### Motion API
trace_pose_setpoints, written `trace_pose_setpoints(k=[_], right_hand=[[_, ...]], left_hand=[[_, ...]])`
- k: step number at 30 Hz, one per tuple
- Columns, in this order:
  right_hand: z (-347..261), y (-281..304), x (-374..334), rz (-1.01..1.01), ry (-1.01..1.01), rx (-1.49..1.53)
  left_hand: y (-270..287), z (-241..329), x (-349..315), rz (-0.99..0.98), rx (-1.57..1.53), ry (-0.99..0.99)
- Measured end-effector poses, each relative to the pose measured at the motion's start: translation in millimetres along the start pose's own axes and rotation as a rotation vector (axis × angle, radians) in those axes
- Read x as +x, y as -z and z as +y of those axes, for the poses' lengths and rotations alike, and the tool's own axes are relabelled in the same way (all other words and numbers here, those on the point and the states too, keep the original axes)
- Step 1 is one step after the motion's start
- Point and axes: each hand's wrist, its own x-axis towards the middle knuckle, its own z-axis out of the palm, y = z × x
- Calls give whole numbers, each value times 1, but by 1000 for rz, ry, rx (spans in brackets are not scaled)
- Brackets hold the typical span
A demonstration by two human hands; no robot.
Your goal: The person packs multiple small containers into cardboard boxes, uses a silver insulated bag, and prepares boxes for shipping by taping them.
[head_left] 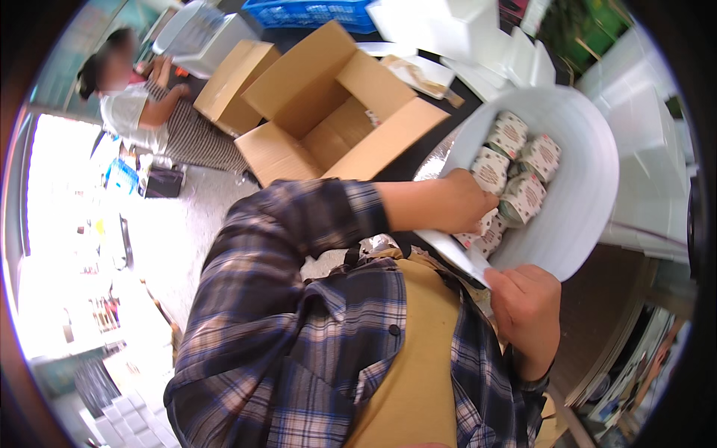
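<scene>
Several small jars (521, 200) with green-tinted glass and white, dotted paper labels lie in a white plastic tub (579, 187). My left hand (459, 203) reaches across into the tub, its fingers curled down over a jar (472, 233) at the near left side. Part of that jar is hidden under the hand. At the tub's near rim, my right hand (526, 305) is closed on the edge, and the tub tilts toward me.
An open cardboard box (336, 138) stands on the dark table left of the tub. Beyond it are another carton (235, 82), a blue crate (306, 13) and white foam pieces (441, 30). A person (142, 112) is at the far left. White foam boxes (642, 149) are stacked at right.
</scene>
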Motion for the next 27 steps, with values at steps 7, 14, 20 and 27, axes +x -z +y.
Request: trace_pose_setpoints(k=[7,14,20,27], right_hand=[[3,-3,4,7,-164,30],[-7,3,9,80,-269,95],[-6,-4,1,159,-268,-11],[-13,-4,-3,227,-267,-11]], left_hand=[[104,-12,-70,164,-387,-87],[14,-271,-173,-420,38,560],[-46,-297,-142,283,-124,766],[-32,-269,-88,236,-93,521]])
